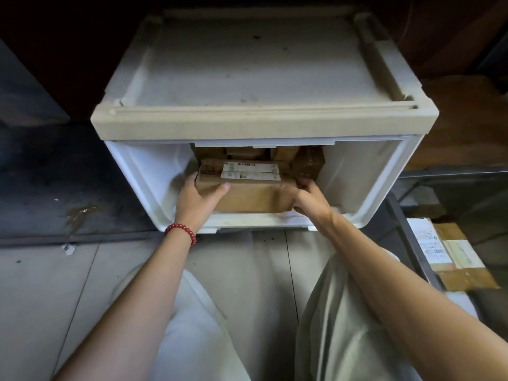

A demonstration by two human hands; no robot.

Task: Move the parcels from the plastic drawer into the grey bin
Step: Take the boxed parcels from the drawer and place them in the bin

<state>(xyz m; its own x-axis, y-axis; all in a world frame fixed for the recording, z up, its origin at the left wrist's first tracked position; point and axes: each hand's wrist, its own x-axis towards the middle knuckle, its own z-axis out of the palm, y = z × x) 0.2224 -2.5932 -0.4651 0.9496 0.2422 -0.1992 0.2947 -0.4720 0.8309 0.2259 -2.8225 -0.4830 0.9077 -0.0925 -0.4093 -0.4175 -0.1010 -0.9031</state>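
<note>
A white plastic drawer [365, 182] stands pulled open under a beige-topped cabinet. Inside it sits a brown cardboard parcel [248, 192] with white shipping labels on top. My left hand [196, 196] grips its left end, thumb on top. My right hand [305, 195] grips its right end, fingers curled over the corner. Behind it, several more brown parcels [308, 162] are partly hidden under the cabinet's front edge. The grey bin [412, 243] shows at the right edge, with a taped, labelled parcel [450, 254] lying in it.
The beige cabinet top [261, 72] overhangs the drawer's back half. Grey floor tiles [41, 284] lie to the left, with a dark stained slab [68, 188] beyond. My knees in light trousers fill the lower middle.
</note>
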